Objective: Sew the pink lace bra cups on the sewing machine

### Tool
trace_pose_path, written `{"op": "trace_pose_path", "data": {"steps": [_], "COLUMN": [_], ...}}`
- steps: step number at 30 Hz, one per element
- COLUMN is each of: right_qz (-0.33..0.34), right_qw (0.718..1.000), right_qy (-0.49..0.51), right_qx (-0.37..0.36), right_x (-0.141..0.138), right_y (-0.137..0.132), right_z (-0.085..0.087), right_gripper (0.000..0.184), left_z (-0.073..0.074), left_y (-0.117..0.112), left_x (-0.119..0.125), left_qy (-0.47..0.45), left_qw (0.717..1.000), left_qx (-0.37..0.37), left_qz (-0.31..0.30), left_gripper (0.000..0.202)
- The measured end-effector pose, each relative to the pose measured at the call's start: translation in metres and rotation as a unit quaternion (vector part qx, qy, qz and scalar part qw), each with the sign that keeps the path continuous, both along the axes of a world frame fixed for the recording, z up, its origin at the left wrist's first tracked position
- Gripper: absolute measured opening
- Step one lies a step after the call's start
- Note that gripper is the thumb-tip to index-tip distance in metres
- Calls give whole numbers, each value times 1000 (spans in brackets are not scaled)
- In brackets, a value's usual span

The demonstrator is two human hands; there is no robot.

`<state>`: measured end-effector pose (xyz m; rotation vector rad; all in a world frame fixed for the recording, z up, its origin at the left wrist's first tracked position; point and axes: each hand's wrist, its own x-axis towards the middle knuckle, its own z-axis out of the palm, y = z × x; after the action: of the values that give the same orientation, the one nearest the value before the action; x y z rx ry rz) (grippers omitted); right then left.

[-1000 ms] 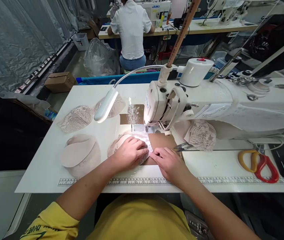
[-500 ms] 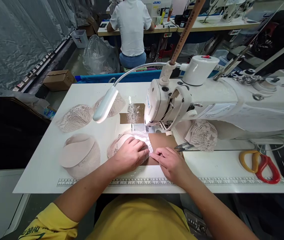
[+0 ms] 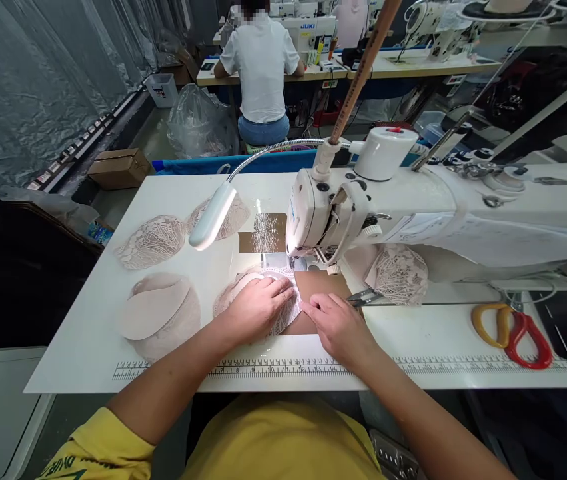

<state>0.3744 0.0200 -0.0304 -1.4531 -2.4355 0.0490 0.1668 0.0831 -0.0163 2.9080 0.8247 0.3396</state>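
Note:
My left hand [image 3: 258, 303] lies flat, fingers together, pressing a lace bra cup [image 3: 228, 297] on the white table in front of the needle of the sewing machine [image 3: 343, 207]. My right hand [image 3: 336, 320] rests beside it on the brown cardboard patch [image 3: 320, 283], its fingertips pinching the lace edge. Both hands touch the same piece of lace just before the presser foot. A gooseneck lamp [image 3: 210, 213] shines on the spot.
Lace cups [image 3: 150, 240] and a stack of beige foam cups [image 3: 156, 313] lie at the left. Another lace cup [image 3: 400, 270] and small snips [image 3: 363, 297] sit right of the needle. Red and yellow scissors [image 3: 510, 327] lie far right. A person in white [image 3: 260, 60] sits at a machine behind.
My hands have slid the lace slightly toward the needle; the view has shifted a little. Nothing was picked up or let go.

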Motion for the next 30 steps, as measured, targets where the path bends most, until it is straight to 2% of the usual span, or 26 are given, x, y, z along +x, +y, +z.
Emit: {"op": "trace_pose_path", "data": {"steps": [5, 13, 22, 30], "right_qz": [5, 7, -4, -21], "right_qw": [1000, 1000, 993, 995], "right_qy": [10, -7, -65, -74], "right_qx": [5, -17, -101, -68], "right_x": [0, -1, -7, -11], "right_y": [-1, 4, 27, 42], "right_z": [-1, 3, 23, 18], "right_gripper": [38, 34, 32, 32], "left_z": [2, 5, -3, 0], "left_y": [2, 6, 34, 52], "left_x": [4, 4, 1, -4], "left_qy": [39, 42, 51, 13], "left_qw": [999, 999, 998, 997], "left_qx": [27, 17, 22, 18], "left_qz": [-8, -4, -12, -78], "left_gripper": [38, 40, 47, 33]}}
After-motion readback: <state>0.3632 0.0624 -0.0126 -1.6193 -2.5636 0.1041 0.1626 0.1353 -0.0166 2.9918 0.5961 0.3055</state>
